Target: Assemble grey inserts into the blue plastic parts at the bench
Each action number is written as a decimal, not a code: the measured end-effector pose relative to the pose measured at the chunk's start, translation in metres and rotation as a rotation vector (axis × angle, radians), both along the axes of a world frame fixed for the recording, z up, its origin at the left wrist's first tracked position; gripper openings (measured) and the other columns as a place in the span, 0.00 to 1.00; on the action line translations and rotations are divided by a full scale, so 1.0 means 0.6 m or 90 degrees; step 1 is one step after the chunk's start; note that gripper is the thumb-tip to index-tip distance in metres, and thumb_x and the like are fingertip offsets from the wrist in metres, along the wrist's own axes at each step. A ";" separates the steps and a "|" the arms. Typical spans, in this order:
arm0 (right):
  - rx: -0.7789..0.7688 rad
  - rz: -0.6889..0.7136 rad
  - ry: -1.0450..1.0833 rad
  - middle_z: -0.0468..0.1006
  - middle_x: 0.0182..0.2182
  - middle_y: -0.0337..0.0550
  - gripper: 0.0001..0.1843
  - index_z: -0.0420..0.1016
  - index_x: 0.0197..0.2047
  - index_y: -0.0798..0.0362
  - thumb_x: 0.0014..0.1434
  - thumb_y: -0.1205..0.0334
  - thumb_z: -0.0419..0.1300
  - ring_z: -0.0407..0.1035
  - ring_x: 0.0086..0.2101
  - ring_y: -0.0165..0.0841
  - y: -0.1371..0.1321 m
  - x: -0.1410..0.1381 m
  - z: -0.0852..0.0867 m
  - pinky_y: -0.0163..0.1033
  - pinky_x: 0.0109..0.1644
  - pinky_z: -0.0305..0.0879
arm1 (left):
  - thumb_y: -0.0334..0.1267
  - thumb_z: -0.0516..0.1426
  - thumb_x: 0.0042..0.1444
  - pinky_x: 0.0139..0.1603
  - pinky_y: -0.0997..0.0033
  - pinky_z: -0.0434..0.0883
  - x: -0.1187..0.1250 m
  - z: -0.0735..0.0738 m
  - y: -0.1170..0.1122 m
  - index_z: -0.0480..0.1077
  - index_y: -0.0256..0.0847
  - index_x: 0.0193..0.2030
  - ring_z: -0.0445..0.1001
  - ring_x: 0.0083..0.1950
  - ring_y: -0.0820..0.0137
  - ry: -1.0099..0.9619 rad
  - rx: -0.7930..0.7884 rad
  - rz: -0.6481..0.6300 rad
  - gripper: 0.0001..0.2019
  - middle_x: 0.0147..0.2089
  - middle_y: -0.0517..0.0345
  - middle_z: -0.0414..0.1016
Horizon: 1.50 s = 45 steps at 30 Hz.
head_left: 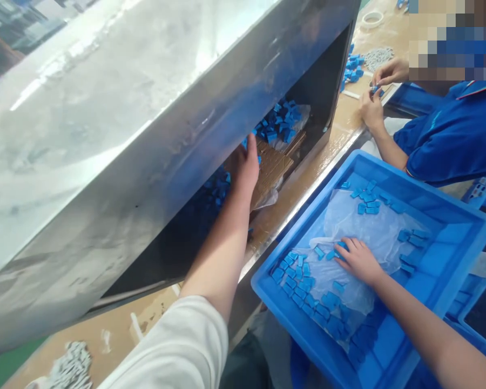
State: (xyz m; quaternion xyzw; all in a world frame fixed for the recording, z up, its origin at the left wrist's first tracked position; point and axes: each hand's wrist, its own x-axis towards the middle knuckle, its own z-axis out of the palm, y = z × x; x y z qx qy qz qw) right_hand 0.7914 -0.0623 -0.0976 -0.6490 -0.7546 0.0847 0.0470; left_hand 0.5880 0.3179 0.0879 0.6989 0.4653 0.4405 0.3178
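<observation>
My left hand (247,167) reaches through the opening of a large metal housing (210,102). Its thumb points up, while the other fingers are mostly hidden in shadow, so its grip cannot be made out. Small blue block-shaped pieces (281,121) lie heaped beyond it on cardboard (271,167) and clear plastic. My right hand (358,259) is inside a blue plastic bin (453,221), palm down with fingers spread. Its fingertips touch a blue piece (340,247) on a plastic sheet (344,216). More blue pieces (297,281) sit in rows at the bin's near left side.
Right of the housing, another person's hands (375,105) hold a small blue piece over the bench (340,129). A tape roll (371,20) and a pile of grey parts (378,58) lie beyond. Another grey pile (71,367) is at lower left. The housing's edge overhangs my left forearm.
</observation>
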 end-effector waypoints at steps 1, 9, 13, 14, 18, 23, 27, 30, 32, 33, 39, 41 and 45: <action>-0.004 -0.001 0.009 0.74 0.55 0.57 0.17 0.79 0.56 0.50 0.69 0.53 0.59 0.66 0.51 0.47 0.001 0.001 0.000 0.49 0.51 0.68 | 0.64 0.59 0.62 0.72 0.37 0.62 -0.002 0.004 -0.004 0.65 0.46 0.64 0.49 0.79 0.46 0.042 0.024 0.001 0.32 0.72 0.44 0.61; 0.018 -0.064 0.170 0.76 0.52 0.52 0.12 0.80 0.51 0.49 0.68 0.58 0.59 0.68 0.52 0.46 -0.001 0.042 0.033 0.51 0.55 0.70 | 0.50 0.54 0.69 0.71 0.45 0.64 -0.031 -0.109 -0.349 0.67 0.50 0.68 0.62 0.73 0.51 0.384 0.181 -0.614 0.23 0.72 0.45 0.63; 0.132 -0.528 0.479 0.77 0.44 0.50 0.17 0.79 0.46 0.51 0.60 0.47 0.65 0.72 0.45 0.43 0.017 0.030 0.074 0.49 0.47 0.74 | 0.50 0.61 0.64 0.69 0.41 0.65 -0.075 -0.193 -0.420 0.69 0.44 0.66 0.62 0.73 0.43 0.600 0.097 -0.669 0.26 0.72 0.40 0.64; 0.142 -0.655 0.597 0.77 0.43 0.48 0.20 0.78 0.46 0.51 0.59 0.45 0.65 0.73 0.41 0.41 0.038 0.017 0.088 0.46 0.42 0.75 | 0.51 0.61 0.64 0.69 0.40 0.64 -0.087 -0.205 -0.425 0.69 0.44 0.67 0.59 0.74 0.41 0.634 0.073 -0.645 0.27 0.73 0.40 0.62; 0.096 -0.776 1.028 0.76 0.43 0.43 0.25 0.74 0.49 0.50 0.55 0.42 0.68 0.73 0.39 0.35 0.204 -0.065 0.182 0.38 0.34 0.74 | 0.56 0.63 0.61 0.66 0.41 0.67 -0.130 -0.218 -0.440 0.65 0.47 0.71 0.56 0.75 0.37 0.713 0.006 -0.618 0.34 0.77 0.42 0.55; 0.083 -0.386 1.007 0.72 0.55 0.42 0.30 0.68 0.63 0.49 0.68 0.37 0.54 0.68 0.59 0.41 0.413 -0.102 0.310 0.53 0.58 0.70 | 0.48 0.71 0.52 0.56 0.41 0.75 -0.148 -0.205 -0.456 0.59 0.49 0.74 0.56 0.73 0.34 0.813 -0.042 -0.612 0.45 0.77 0.39 0.54; 0.096 -0.341 0.693 0.71 0.55 0.43 0.27 0.68 0.65 0.50 0.72 0.43 0.51 0.69 0.58 0.43 0.309 -0.069 0.304 0.54 0.59 0.68 | 0.43 0.73 0.49 0.47 0.49 0.79 -0.142 -0.199 -0.447 0.61 0.55 0.73 0.58 0.70 0.34 0.807 -0.070 -0.628 0.45 0.71 0.41 0.61; -0.141 -0.323 0.441 0.75 0.51 0.50 0.24 0.74 0.61 0.49 0.67 0.46 0.60 0.75 0.46 0.42 0.101 -0.094 0.251 0.49 0.50 0.74 | 0.45 0.76 0.44 0.42 0.52 0.80 -0.136 -0.201 -0.439 0.61 0.60 0.72 0.59 0.68 0.33 0.794 -0.083 -0.656 0.49 0.71 0.42 0.60; -0.310 -0.289 0.279 0.71 0.60 0.58 0.34 0.69 0.68 0.47 0.60 0.51 0.68 0.74 0.51 0.51 -0.024 -0.139 0.209 0.52 0.49 0.75 | 0.44 0.76 0.43 0.42 0.52 0.79 -0.134 -0.203 -0.435 0.62 0.60 0.71 0.59 0.67 0.34 0.785 -0.073 -0.670 0.49 0.71 0.42 0.58; -0.362 -0.264 0.211 0.68 0.64 0.60 0.41 0.66 0.70 0.45 0.56 0.54 0.72 0.69 0.57 0.58 -0.071 -0.167 0.188 0.55 0.50 0.75 | 0.43 0.76 0.44 0.44 0.51 0.79 -0.132 -0.205 -0.432 0.63 0.60 0.70 0.59 0.67 0.35 0.781 -0.067 -0.678 0.47 0.71 0.43 0.58; -0.446 -0.153 0.077 0.58 0.72 0.59 0.54 0.57 0.75 0.40 0.50 0.64 0.75 0.54 0.68 0.63 -0.133 -0.280 0.099 0.65 0.60 0.68 | 0.43 0.72 0.49 0.55 0.42 0.74 -0.127 -0.203 -0.401 0.65 0.58 0.69 0.62 0.65 0.37 0.757 -0.062 -0.803 0.40 0.69 0.43 0.62; -0.437 -0.155 0.074 0.58 0.73 0.60 0.51 0.60 0.74 0.41 0.50 0.64 0.74 0.54 0.69 0.62 -0.129 -0.288 0.082 0.65 0.60 0.69 | 0.49 0.75 0.43 0.62 0.37 0.69 -0.130 -0.199 -0.398 0.62 0.58 0.72 0.59 0.68 0.34 0.769 -0.065 -0.850 0.49 0.72 0.41 0.58; -0.380 -0.192 0.105 0.64 0.71 0.56 0.43 0.70 0.68 0.39 0.50 0.59 0.74 0.58 0.68 0.64 -0.134 -0.298 0.038 0.70 0.59 0.69 | 0.52 0.77 0.36 0.67 0.29 0.61 -0.145 -0.231 -0.409 0.50 0.56 0.79 0.48 0.76 0.30 0.857 -0.086 -0.849 0.64 0.78 0.35 0.47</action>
